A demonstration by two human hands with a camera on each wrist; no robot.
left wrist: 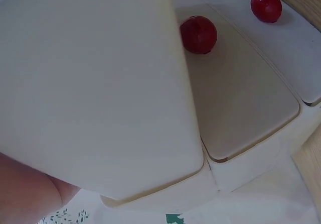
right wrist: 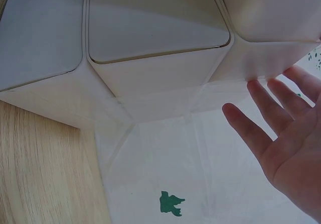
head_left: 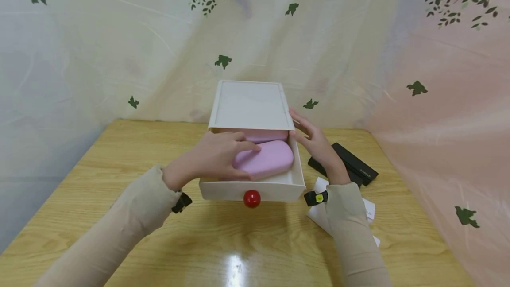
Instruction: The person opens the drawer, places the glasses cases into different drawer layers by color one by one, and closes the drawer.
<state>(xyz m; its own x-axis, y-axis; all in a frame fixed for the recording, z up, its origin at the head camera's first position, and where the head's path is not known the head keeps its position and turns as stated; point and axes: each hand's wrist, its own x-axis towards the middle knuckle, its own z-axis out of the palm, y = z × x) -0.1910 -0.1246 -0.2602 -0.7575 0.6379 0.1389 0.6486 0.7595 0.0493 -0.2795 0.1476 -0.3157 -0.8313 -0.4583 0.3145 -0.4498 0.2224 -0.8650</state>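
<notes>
A white drawer cabinet [head_left: 252, 104] has its top drawer [head_left: 223, 190] pulled out toward me. In the drawer lies a smooth purple glasses case [head_left: 275, 156], and behind it a second pink-purple case [head_left: 264, 135] is partly covered by the cabinet top. My left hand [head_left: 217, 154] reaches over the drawer's left side and grips the front case's left end, index finger on top and thumb along its front edge. My right hand [head_left: 316, 143] rests its spread fingers against the cabinet's right side; in the right wrist view the fingertips [right wrist: 253, 85] meet the white side wall.
Red round knobs [head_left: 252, 199] sit on the drawer fronts; two lower drawers [left wrist: 235, 93] are closed. Right of the cabinet lie a black flat case [head_left: 354, 163] and white papers or cards [head_left: 368, 208] on the wooden table [head_left: 119, 158]. A leaf-printed sheet [head_left: 179, 56] hangs behind.
</notes>
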